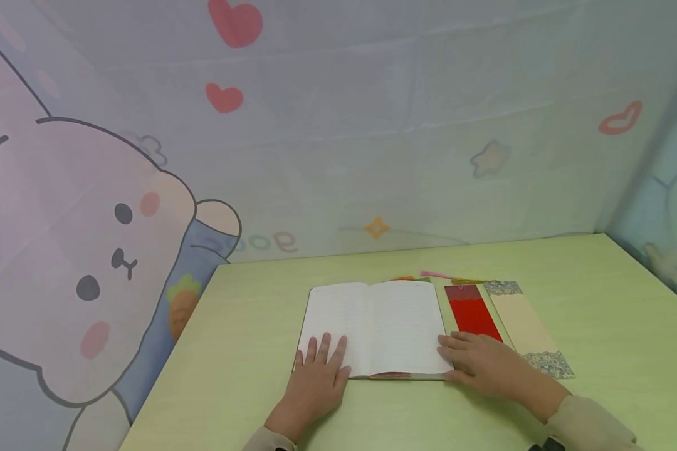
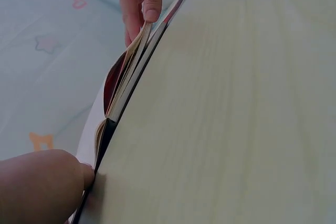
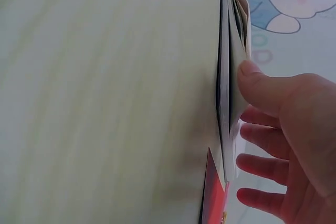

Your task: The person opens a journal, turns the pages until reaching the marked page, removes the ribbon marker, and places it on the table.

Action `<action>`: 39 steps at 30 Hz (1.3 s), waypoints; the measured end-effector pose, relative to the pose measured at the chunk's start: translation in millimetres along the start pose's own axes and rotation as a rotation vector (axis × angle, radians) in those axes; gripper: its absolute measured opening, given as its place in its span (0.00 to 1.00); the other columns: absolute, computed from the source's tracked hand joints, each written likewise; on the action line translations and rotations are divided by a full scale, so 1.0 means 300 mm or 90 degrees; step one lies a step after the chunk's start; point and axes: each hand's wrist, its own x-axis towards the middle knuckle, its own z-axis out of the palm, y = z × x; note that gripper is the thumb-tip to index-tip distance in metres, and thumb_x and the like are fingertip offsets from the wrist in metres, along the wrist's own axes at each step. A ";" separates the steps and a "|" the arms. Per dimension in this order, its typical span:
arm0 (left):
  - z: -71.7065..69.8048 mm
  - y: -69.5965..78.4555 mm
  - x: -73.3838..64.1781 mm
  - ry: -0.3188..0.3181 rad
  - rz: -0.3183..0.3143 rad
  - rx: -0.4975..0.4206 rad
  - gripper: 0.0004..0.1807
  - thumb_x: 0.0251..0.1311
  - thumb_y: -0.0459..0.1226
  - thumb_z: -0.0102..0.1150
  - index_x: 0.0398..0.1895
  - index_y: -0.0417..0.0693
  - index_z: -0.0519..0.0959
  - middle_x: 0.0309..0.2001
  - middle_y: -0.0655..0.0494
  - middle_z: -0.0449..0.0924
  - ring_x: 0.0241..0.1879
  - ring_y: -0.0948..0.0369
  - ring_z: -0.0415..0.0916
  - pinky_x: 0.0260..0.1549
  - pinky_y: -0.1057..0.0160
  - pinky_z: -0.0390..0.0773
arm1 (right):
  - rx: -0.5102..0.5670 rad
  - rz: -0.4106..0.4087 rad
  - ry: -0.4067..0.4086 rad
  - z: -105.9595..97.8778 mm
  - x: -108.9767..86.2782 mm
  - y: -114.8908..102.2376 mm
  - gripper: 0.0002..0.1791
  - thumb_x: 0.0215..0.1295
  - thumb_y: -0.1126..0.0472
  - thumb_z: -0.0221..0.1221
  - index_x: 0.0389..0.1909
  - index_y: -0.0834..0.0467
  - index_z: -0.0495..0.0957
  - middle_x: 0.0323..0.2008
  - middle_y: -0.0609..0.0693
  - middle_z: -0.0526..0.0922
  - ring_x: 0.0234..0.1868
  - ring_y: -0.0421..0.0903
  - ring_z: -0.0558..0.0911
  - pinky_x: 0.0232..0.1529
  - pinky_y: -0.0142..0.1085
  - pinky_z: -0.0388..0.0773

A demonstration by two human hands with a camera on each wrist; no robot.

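An open book point(image 1: 392, 326) with pale ruled pages lies on the table. My left hand point(image 1: 317, 382) rests on the lower left page with its fingers spread; the left thumb point(image 2: 47, 184) is close to the book's bottom edge. At the lower right corner, my right hand point(image 1: 485, 363) pinches some pages between thumb and fingers. Those pages point(image 3: 240, 85) stand a little raised from the stack beneath. Inside the gap at the bottom edge, a dark red sheet point(image 2: 112, 85) shows. The right forefinger is partly hidden behind the pages.
Right of the book lie a red bookmark point(image 1: 474, 313), partly under my right hand, and a cream bookmark point(image 1: 521, 319) with patterned ends. Pink and olive tassels point(image 1: 437, 274) lie behind them. A printed cloth point(image 1: 338, 156) hangs behind the pale green table point(image 1: 248, 332).
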 end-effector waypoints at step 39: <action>-0.054 0.001 0.002 -0.023 -0.014 -0.069 0.30 0.70 0.51 0.36 0.72 0.53 0.54 0.73 0.46 0.38 0.68 0.39 0.40 0.60 0.37 0.47 | -0.013 -0.093 0.243 -0.002 0.038 -0.038 0.11 0.47 0.60 0.70 0.35 0.55 0.85 0.36 0.44 0.85 0.36 0.43 0.80 0.38 0.39 0.78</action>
